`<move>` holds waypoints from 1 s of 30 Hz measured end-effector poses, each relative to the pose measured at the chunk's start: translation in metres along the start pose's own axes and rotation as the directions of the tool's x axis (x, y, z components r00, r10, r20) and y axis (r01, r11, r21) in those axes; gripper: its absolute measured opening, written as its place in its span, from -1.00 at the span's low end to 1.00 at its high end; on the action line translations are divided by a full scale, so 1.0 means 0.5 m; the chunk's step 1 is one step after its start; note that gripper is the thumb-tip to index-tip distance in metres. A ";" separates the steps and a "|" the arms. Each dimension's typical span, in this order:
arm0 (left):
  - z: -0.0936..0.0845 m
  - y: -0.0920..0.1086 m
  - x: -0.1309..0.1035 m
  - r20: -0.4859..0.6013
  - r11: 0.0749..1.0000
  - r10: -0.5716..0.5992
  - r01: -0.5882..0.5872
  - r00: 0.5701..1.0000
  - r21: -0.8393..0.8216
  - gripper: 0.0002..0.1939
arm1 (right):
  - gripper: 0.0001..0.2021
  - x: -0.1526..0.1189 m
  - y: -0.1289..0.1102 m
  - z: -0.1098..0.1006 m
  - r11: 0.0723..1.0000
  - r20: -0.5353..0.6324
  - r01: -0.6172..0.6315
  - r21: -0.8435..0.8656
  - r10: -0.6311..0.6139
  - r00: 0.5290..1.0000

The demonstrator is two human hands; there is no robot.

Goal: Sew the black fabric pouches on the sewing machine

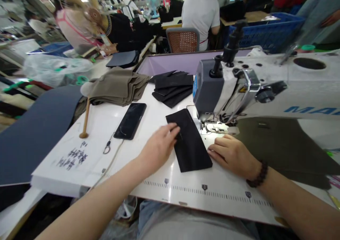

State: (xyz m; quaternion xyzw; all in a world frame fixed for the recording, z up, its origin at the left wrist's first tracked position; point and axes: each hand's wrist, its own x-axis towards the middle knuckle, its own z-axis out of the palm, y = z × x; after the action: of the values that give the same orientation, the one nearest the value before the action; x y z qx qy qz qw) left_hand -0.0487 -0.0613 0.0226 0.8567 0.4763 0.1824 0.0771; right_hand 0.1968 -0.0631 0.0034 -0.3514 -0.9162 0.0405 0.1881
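A folded black fabric piece (190, 144) lies flat on the white sewing table, just left of the needle area. My left hand (159, 146) is over its left edge, slightly blurred, with the fingers curled together. A small light mark shows by those fingertips, and what they hold, if anything, is hidden. At the fabric's right edge, my right hand (232, 155) rests on the table with its fingers stretched out, the tips close to or touching the cloth. Just beyond that hand is the sewing machine's lit presser foot (216, 128).
Stacks of olive cloth (117, 85) and black cloth pieces (172, 85) lie at the back. A phone (130, 121) and a wooden-handled tool (85, 121) are to the left. The sewing machine (281, 84) spans the right, above olive fabric (281, 148). Several people work beyond.
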 end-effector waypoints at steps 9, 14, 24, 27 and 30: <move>0.063 0.033 0.090 0.283 0.898 0.386 -0.428 0.878 0.103 -0.65 | -0.74 -0.003 0.011 -0.002 0.999 0.037 0.039 -0.035 -0.038 0.999; 0.060 0.008 0.125 0.311 0.908 0.382 -0.416 0.870 0.049 -0.67 | -0.73 0.004 0.012 0.003 0.996 0.033 -0.045 -0.072 0.047 0.998; 0.059 0.000 0.136 0.262 0.902 0.414 -0.431 0.872 0.009 -0.70 | -0.74 0.010 0.010 0.006 0.993 0.031 -0.076 -0.095 0.079 0.996; 0.060 -0.004 0.137 0.246 0.896 0.430 -0.445 0.869 0.006 -0.69 | -0.74 0.009 0.010 0.008 0.991 0.032 -0.087 -0.103 0.091 0.995; 0.060 -0.006 0.139 0.236 0.893 0.438 -0.449 0.868 -0.006 -0.68 | -0.73 0.009 0.010 0.009 0.991 0.034 -0.092 -0.093 0.096 0.995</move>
State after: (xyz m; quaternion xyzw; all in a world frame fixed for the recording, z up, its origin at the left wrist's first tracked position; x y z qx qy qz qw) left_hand -0.0064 0.0002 0.0104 0.9600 0.2590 0.0826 0.0671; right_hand 0.1953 -0.0561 -0.0006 -0.4016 -0.9030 0.0141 0.1520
